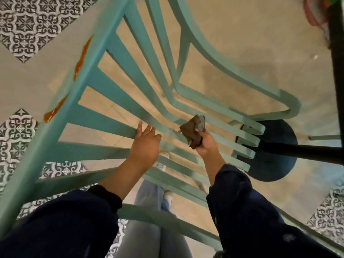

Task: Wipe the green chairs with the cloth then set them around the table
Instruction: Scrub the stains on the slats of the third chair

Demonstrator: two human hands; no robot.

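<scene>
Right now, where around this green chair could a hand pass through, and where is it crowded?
The wide gaps between the green chair's slats left of the left hand show bare tan floor. The slats narrow and bunch around the right hand holding the cloth, beside the dark table base.

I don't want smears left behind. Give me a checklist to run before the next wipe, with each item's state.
1. Cloth in hand: ok, the right hand grips it.
2. Chair steadied: ok, the left hand rests open on a slat.
3. Cloth on a slat: not ok, it appears held just above them.
4. Orange smears on the frame rail: not ok, unwiped.
5. Cloth clean enough: cannot tell; it looks dark.
6. Room by the table base: cannot tell.
</scene>
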